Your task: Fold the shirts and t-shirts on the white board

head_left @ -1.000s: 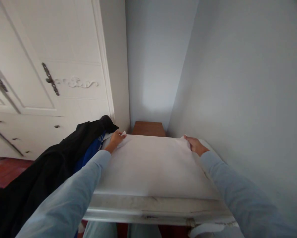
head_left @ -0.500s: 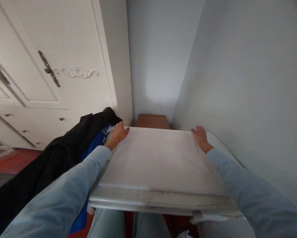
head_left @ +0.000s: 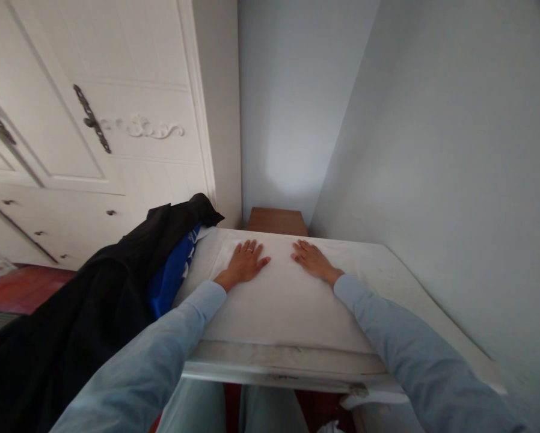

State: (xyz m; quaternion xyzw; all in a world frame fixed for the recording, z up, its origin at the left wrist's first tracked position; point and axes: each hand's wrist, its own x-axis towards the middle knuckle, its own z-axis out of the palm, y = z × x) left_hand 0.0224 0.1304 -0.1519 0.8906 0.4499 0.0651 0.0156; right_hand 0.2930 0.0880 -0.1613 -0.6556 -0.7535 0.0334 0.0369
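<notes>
A white sheet, cloth or paper I cannot tell, (head_left: 283, 307) lies flat over the white tabletop (head_left: 387, 279). On the sheet's far left part rests my left hand (head_left: 246, 261), palm down with fingers spread and a ring on one finger. My right hand (head_left: 314, 260) also lies flat on the sheet, a short gap to the right of the left one. Neither hand grips anything. The near edge of the sheet stops short of the table's worn front edge.
Black clothing (head_left: 116, 270) and a blue garment (head_left: 175, 273) hang along the table's left side. A white wardrobe (head_left: 153, 66) stands behind them. A grey wall (head_left: 454, 150) borders the right. Beyond the far edge is a brown wooden piece (head_left: 276, 221).
Both hands have moved inward from the sheet's far left and right corners to its far middle. They now lie flat on it.
</notes>
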